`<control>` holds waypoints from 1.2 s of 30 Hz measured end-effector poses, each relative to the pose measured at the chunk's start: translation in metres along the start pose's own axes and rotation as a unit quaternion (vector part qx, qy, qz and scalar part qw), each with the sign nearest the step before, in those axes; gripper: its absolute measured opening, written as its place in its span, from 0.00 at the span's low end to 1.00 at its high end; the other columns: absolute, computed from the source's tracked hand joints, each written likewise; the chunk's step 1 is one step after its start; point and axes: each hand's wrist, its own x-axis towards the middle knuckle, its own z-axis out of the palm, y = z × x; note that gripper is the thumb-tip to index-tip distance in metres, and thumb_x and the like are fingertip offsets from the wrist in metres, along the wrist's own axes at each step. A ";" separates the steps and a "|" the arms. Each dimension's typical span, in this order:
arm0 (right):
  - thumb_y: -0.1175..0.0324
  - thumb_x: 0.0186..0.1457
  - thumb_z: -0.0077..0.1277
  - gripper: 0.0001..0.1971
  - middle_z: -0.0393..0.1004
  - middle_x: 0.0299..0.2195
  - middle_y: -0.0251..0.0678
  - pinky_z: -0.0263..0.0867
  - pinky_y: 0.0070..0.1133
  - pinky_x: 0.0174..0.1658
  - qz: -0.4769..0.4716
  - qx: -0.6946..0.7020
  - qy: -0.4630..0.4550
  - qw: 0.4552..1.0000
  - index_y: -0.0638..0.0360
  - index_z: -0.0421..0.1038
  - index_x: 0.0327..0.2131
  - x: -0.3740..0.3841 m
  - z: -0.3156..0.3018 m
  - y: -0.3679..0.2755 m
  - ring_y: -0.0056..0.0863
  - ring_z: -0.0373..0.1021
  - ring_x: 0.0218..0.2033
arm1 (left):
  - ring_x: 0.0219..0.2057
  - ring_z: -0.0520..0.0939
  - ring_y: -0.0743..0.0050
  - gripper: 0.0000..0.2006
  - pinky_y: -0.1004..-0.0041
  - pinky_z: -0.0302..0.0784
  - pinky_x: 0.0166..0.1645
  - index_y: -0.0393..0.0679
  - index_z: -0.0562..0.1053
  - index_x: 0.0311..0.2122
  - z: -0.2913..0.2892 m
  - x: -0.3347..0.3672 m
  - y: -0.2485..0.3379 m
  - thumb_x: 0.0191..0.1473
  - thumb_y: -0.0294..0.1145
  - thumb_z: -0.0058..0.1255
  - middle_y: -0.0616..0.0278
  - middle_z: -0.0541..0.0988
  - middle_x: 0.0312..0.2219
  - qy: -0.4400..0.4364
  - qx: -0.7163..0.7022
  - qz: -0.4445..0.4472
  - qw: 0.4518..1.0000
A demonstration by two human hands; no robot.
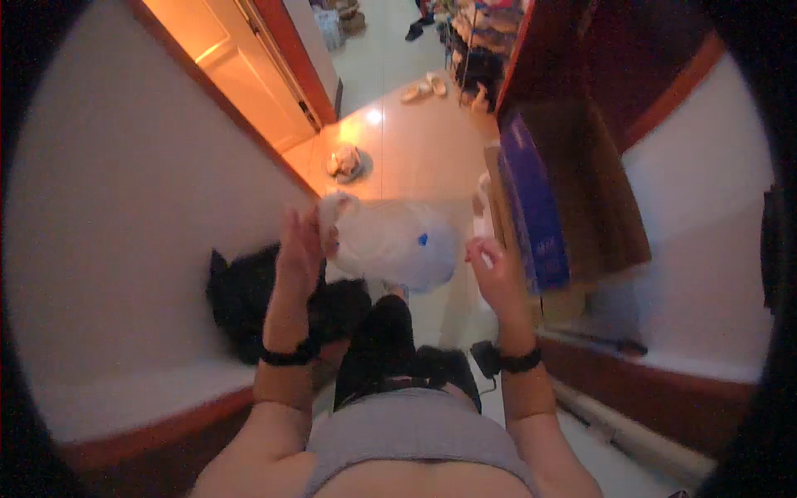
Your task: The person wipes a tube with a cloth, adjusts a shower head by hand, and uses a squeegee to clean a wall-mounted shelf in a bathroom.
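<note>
A whitish, translucent plastic bag (pixel 390 241) with a small blue mark hangs in front of me, above the floor. At the bag's left end, my left hand (pixel 300 245) is closed on its edge, with the fingers partly blurred. My right hand (pixel 491 264) is to the right of the bag, apart from its main body, with thumb and fingers pinched together. A white strip (pixel 483 212) rises just above these fingers; whether they grip it I cannot tell. Dark bands circle both wrists.
Close on the right stands a large brown and blue cardboard box (pixel 540 216). A black bag or cloth (pixel 245 299) lies at the left wall. Ahead on the floor are a filled bowl-like container (pixel 344 162) and pale shoes (pixel 425 88). A crowded rack (pixel 481 41) stands farther back.
</note>
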 end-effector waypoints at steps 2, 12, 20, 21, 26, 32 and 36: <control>0.62 0.45 0.53 0.14 0.61 0.48 0.44 0.55 0.31 0.52 -0.073 -0.314 0.054 0.945 0.56 0.68 0.35 0.054 0.026 0.023 0.39 0.60 0.50 | 0.26 0.65 0.82 0.31 0.79 0.59 0.30 0.41 0.66 0.48 -0.005 0.038 -0.003 0.56 0.58 0.22 0.69 0.71 0.32 -0.046 -0.009 -0.024 0.999; 0.52 0.38 0.58 0.26 0.46 0.58 0.47 0.44 0.44 0.56 0.002 -0.390 -0.178 0.903 0.42 0.68 0.44 0.307 0.134 0.068 0.46 0.50 0.57 | 0.27 0.70 0.80 0.23 0.82 0.65 0.29 0.42 0.65 0.48 -0.021 0.222 0.035 0.56 0.49 0.35 0.66 0.71 0.35 -0.104 -0.023 -0.114 0.988; 0.51 0.38 0.55 0.29 0.56 0.50 0.50 0.48 0.33 0.57 0.012 -0.487 -0.200 0.850 0.47 0.66 0.46 0.474 0.183 0.145 0.45 0.55 0.52 | 0.16 0.69 0.80 0.31 0.82 0.64 0.17 0.32 0.61 0.50 -0.054 0.366 0.123 0.49 0.50 0.48 0.61 0.71 0.24 -0.065 -0.150 0.036 0.986; 0.51 0.38 0.54 0.29 0.57 0.50 0.51 0.49 0.33 0.56 -0.012 -0.457 -0.213 0.863 0.50 0.66 0.46 0.492 0.191 0.172 0.46 0.55 0.52 | 0.16 0.68 0.81 0.32 0.82 0.64 0.16 0.33 0.61 0.50 -0.047 0.387 0.137 0.48 0.50 0.50 0.61 0.70 0.22 -0.034 -0.109 0.010 0.993; 0.46 0.35 0.56 0.35 0.65 0.44 0.52 0.62 0.29 0.47 -0.054 -0.381 -0.314 0.868 0.62 0.65 0.44 0.623 0.215 0.241 0.40 0.65 0.44 | 0.15 0.66 0.82 0.40 0.84 0.62 0.15 0.35 0.57 0.51 -0.016 0.501 0.169 0.39 0.55 0.56 0.62 0.67 0.22 -0.098 -0.092 0.057 0.989; 0.50 0.39 0.56 0.28 0.74 0.32 0.42 0.67 0.24 0.37 0.165 -0.155 -0.311 0.923 0.62 0.68 0.39 0.780 0.193 0.148 0.33 0.72 0.33 | 0.18 0.67 0.84 0.41 0.86 0.62 0.17 0.36 0.55 0.53 -0.002 0.635 0.196 0.40 0.52 0.57 0.62 0.67 0.27 -0.080 -0.101 0.096 0.987; 0.61 0.41 0.54 0.16 0.75 0.28 0.41 0.67 0.25 0.32 0.145 -0.208 -0.278 0.927 0.61 0.71 0.32 0.870 0.172 0.136 0.31 0.72 0.27 | 0.26 0.69 0.83 0.39 0.88 0.67 0.22 0.36 0.52 0.56 0.001 0.725 0.227 0.42 0.44 0.56 0.63 0.67 0.34 -0.096 -0.115 0.105 0.983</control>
